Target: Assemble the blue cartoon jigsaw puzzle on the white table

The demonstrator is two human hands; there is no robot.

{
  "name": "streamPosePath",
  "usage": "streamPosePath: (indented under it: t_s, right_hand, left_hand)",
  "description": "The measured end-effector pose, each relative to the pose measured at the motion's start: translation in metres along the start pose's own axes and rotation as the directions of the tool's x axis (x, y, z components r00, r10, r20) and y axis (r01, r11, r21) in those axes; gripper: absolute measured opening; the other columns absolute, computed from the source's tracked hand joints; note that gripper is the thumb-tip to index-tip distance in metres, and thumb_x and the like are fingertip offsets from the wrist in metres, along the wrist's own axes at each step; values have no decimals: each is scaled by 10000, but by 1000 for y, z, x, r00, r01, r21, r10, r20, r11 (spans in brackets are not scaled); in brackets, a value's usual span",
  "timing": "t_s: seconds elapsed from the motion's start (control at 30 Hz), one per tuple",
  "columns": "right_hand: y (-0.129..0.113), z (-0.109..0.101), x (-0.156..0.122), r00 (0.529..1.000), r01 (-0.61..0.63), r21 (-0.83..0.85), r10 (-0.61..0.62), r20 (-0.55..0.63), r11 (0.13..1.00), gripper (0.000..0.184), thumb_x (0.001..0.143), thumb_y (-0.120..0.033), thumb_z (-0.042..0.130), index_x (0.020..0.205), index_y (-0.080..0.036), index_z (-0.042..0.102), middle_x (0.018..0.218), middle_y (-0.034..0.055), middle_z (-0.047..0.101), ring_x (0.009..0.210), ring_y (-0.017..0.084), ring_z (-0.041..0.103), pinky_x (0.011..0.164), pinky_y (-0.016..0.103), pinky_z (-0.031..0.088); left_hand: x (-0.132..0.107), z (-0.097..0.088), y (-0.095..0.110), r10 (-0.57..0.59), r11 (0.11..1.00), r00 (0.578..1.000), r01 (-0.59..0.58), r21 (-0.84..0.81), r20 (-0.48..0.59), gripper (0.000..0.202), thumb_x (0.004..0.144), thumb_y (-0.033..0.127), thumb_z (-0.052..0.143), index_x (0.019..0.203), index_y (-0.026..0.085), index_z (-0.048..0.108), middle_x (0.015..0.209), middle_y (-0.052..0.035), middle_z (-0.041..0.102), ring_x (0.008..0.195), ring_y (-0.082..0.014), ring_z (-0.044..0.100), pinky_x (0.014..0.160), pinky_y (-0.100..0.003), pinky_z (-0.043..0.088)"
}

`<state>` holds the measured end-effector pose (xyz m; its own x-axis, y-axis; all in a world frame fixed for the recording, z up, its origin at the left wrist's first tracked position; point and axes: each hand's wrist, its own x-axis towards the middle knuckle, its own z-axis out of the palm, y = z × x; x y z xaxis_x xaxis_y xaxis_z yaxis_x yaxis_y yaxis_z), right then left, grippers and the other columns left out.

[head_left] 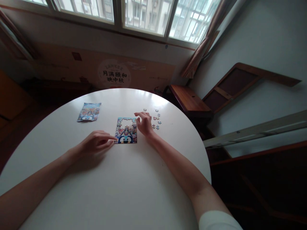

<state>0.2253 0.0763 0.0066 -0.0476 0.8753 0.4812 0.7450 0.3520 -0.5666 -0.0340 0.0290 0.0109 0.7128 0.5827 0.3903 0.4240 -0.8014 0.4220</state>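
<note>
A small colourful jigsaw puzzle [126, 132] lies on the round white table [124, 191], with a white gap in its upper part. My left hand [97, 142] rests flat beside the puzzle's lower left corner, fingers stretched out and touching its edge. My right hand [144, 123] hovers at the puzzle's upper right corner, fingers curled and pinched together; whether a piece is in them is too small to tell. Several loose puzzle pieces [156, 120] lie scattered just right of that hand.
A printed picture card or packet [89, 111] lies at the table's far left. Beyond the table stand a wooden bench [189, 100], a cardboard box with printed characters [114, 75] and a window. Wooden frames lean against the right wall.
</note>
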Motion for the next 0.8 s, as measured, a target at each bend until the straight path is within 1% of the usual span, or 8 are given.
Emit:
streamPosePath:
  t_s: [0.1,0.23,0.3,0.4,0.5,0.57,0.63,0.8]
  right_hand:
    - [8,-11,12,998,-25,-3,25,-56,1000,338,808,-65,466,1003,-220,693,1019,24,701,1018,236,556,922,394,379]
    - [34,-39,30,980,-92,-35,84,-181,995,307,813,-83,438,931,-205,693,946,34,708,940,218,585,917,386,375]
    - [54,-54,35,951,-158,-64,134,-279,985,303,818,-92,410,875,-196,689,921,45,708,921,217,584,915,390,367]
    - [83,-68,33,899,-286,-110,226,-376,952,280,804,-110,413,821,-190,681,929,61,704,936,233,569,920,409,345]
    - [105,-72,28,827,-464,-66,405,-391,884,284,781,-119,413,811,-195,685,920,64,704,929,244,570,900,410,349]
    - [112,-71,27,789,-526,-8,485,-377,850,290,778,-137,408,819,-202,687,908,59,709,918,244,578,892,400,357]
    - [114,-70,27,787,-530,6,495,-367,848,294,774,-151,405,820,-209,689,907,55,712,918,245,577,902,403,353]
    - [115,-67,28,832,-475,-36,435,-346,880,286,757,-168,409,797,-210,689,895,55,711,913,248,565,915,422,341]
  left_hand:
    - [-1,0,0,-19,1000,999,19,-1,-27,228,877,218,547,1028,169,710,519,43,505,476,-72,422,527,-198,341]
    - [0,0,2,-55,998,998,55,39,-21,196,877,234,537,969,163,695,508,58,474,471,-71,406,539,-200,334]
    - [1,0,3,-65,996,998,66,56,-12,173,880,239,527,898,164,681,505,61,463,469,-71,398,542,-202,325]
    - [1,1,2,-84,994,996,85,70,-10,192,876,248,521,730,160,610,506,61,435,470,-69,381,535,-205,302]
    - [-1,3,-2,-84,993,996,85,85,-20,297,871,261,525,595,167,470,507,58,395,473,-69,359,521,-212,276]
    - [-2,4,-5,-65,993,998,66,94,-13,358,872,261,523,554,177,383,497,60,351,475,-73,337,519,-219,265]
    - [-3,6,-9,-42,995,999,42,94,-6,393,874,253,518,540,185,321,489,62,305,478,-78,318,524,-227,259]
    - [-4,9,-13,-22,995,1000,24,93,-13,410,872,236,520,549,192,270,493,65,262,485,-85,303,537,-235,257]
